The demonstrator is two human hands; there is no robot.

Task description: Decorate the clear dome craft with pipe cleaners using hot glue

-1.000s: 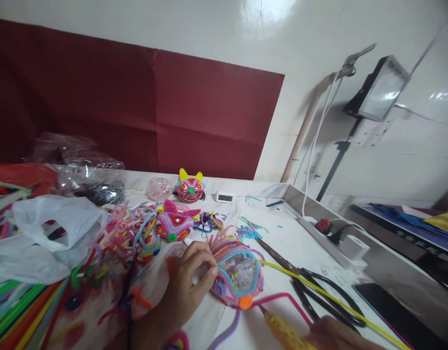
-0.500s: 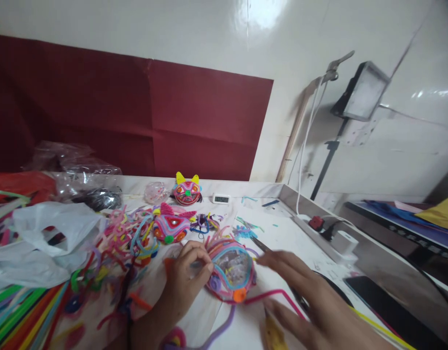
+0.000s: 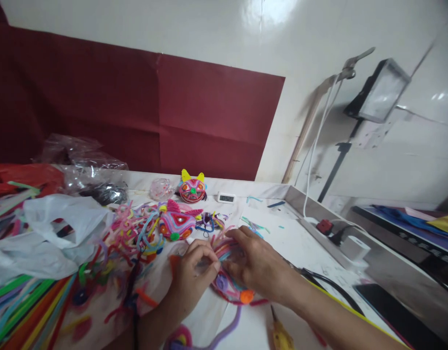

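Steadying seems key: on the white surface (image 3: 297, 240), the right hand (image 3: 262, 262) bends over the craft piece (image 3: 232, 288), the left hand (image 3: 195, 272) curls at its left edge; whether their fingers grip, I cannot tell. Press gently, sparing the orange disc (image 3: 247, 296).

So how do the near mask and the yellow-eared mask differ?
The near mask shows an orange disc at its near edge; the yellow-eared mask has a green disc mid-face. The near mask is partly hidden by the right hand; the yellow-eared mask sits untouched farther back. Both are multicoloured.
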